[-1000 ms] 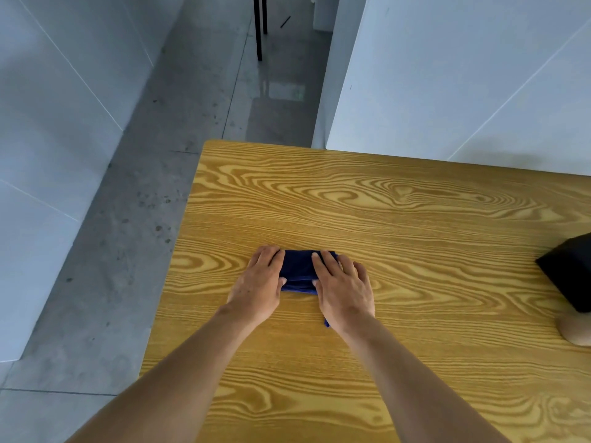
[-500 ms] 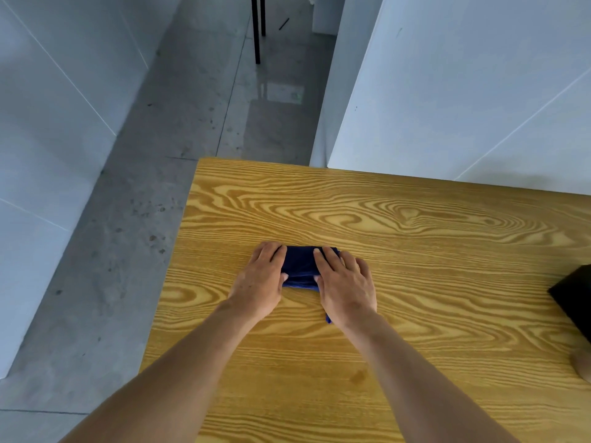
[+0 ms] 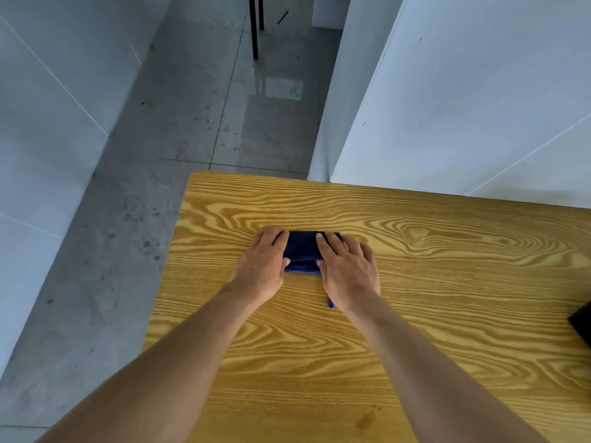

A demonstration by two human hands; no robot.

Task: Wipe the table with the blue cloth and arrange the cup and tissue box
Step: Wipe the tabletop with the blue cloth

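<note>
Your left hand (image 3: 260, 266) lies palm down on the wooden table (image 3: 447, 282), fingers straight and close together, their inner edge resting on the left end of the blue cloth (image 3: 302, 251). Your right hand (image 3: 348, 271) mirrors it on the cloth's right end, fingers flat and slightly fanned, pointing away from you. Both hands press the cloth rather than grasp it, and they sit just apart, with a narrow strip of folded dark blue showing between them — the two thumbs almost meet at its near edge. Both forearms stretch in from the bottom of the view, converging toward the cloth, which sits in the left half of the table, toward its far edge. Most of the cloth is hidden under your palms; a small blue tip (image 3: 330, 303) pokes out below the right wrist, so its true outline is hard to judge. At the right border a dark object (image 3: 581, 324) is cut off — too little shows to say what it is. Grey floor (image 3: 134, 219) lies beyond the table's left edge.
</note>
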